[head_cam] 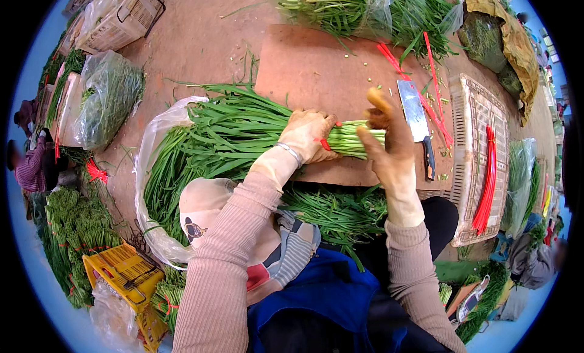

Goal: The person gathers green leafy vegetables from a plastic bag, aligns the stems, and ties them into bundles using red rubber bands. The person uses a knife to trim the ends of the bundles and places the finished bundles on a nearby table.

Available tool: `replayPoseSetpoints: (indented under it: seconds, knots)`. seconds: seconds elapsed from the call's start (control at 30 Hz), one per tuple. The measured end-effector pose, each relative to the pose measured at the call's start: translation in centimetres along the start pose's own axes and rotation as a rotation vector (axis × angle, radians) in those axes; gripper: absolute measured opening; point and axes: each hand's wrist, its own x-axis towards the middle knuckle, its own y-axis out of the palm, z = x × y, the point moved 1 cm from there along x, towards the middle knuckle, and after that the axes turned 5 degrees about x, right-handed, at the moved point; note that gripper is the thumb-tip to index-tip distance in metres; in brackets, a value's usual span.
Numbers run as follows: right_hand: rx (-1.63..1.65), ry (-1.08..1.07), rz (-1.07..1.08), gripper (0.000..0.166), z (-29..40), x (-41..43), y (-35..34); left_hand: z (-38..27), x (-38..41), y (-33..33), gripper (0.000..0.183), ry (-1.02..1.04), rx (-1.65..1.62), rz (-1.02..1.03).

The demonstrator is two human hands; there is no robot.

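Note:
My gloved left hand (312,134) is closed over a bunch of garlic chives (246,129) lying on a brown board (315,65). Red ties (325,144) show around the bunch beside my fingers. Pale cut stem ends (351,136) point right, toward my gloved right hand (388,125). That hand is raised by the stem ends, blurred, with thumb and fingers apart and nothing seen between them. A cleaver (414,109) with a black handle lies on the board to its right. Loose green leaves (333,211) lie below the board, near my lap.
Red strips (487,179) lie on an upturned white plastic crate (461,102) at right; more red strips (429,102) cross the board. A clear plastic bag (146,207) surrounds chives at left. More chives (365,11) are piled beyond the board. A yellow crate (123,271) stands lower left.

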Motion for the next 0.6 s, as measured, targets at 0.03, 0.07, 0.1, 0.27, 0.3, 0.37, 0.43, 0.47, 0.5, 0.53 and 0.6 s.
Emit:
replayPoseSetpoints:
  seconds: [0.03,0.07,0.1,0.27,0.3,0.37,0.43,0.47,0.5,0.53,0.6]
  knots:
    - [-0.222,-0.097,0.089,0.058,-0.9,0.1,0.0,-0.1,0.1,-0.2,0.056,-0.008,-0.014,0.016]
    - [-0.518,-0.169,0.189,0.054,-1.5,0.1,0.3,-0.2,0.2,-0.3,0.056,-0.017,-0.027,0.032]
    - [-0.814,-0.236,0.290,0.050,-1.5,0.1,0.8,-0.1,0.2,-0.2,0.055,-0.002,-0.008,0.013]
    - [-0.913,-0.315,0.474,0.038,-2.8,1.3,2.4,0.3,0.6,0.5,0.052,0.034,-0.035,-0.008]
    - [-0.870,-0.322,0.480,0.039,-3.1,0.8,2.7,0.5,0.6,0.5,0.050,0.027,-0.046,-0.001]
    - [-0.810,-0.341,0.472,0.039,-3.2,0.0,2.8,0.7,0.6,0.5,0.046,0.018,-0.070,0.012]
    - [-0.768,-0.363,0.441,0.038,-3.2,-0.7,2.9,0.5,0.9,0.1,0.041,0.006,-0.099,0.061]
    - [-0.764,-0.360,0.429,0.037,-3.5,-1.2,3.0,0.4,1.0,0.1,0.039,0.001,-0.114,0.086]
    - [-0.765,-0.358,0.413,0.036,-3.9,-1.5,2.9,0.5,1.2,0.7,0.036,0.004,-0.101,0.086]
    - [-0.767,-0.362,0.396,0.035,-4.0,-1.6,2.9,0.8,1.4,1.6,0.034,0.006,-0.087,0.081]
    - [-0.841,-0.396,0.401,0.034,-3.5,-1.5,2.7,0.8,1.9,1.9,0.032,0.006,-0.063,0.108]
